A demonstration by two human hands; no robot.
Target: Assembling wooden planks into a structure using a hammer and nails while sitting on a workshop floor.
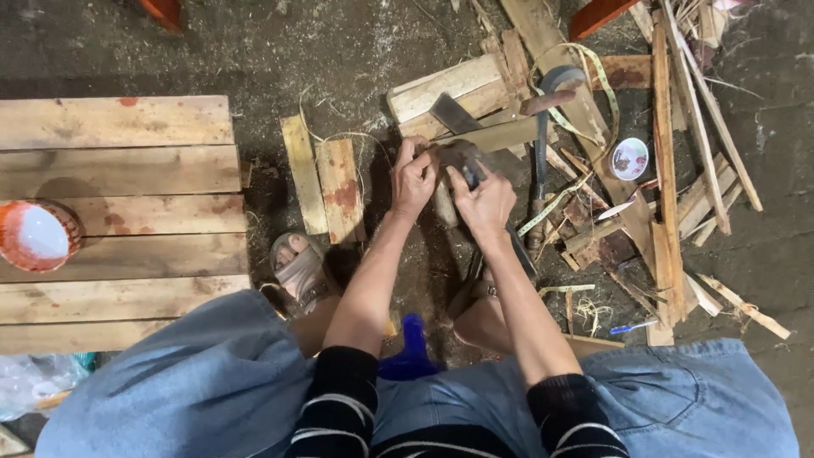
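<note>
left hand (pixel 413 180), right hand (pixel 485 202), half-hidden dark tool (pixel 459 155), blurred

Bare floor (pixel 339 51) lies open at upper centre of the frame. To the right, scrap wood (pixel 678 170), a tape measure (pixel 585 93) and a hammer (pixel 540 170) crowd the ground; wooden pallet (pixel 119 220) fills the left.

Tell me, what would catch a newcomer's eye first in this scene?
At the centre, the left hand and the right hand close together around a small dark wooden piece held over the dirty floor. To the right lies a jumble of wood scraps with a yellow measuring tape winding through it. At far left, an orange-rimmed bowl sits on a pallet of pale planks.
</note>
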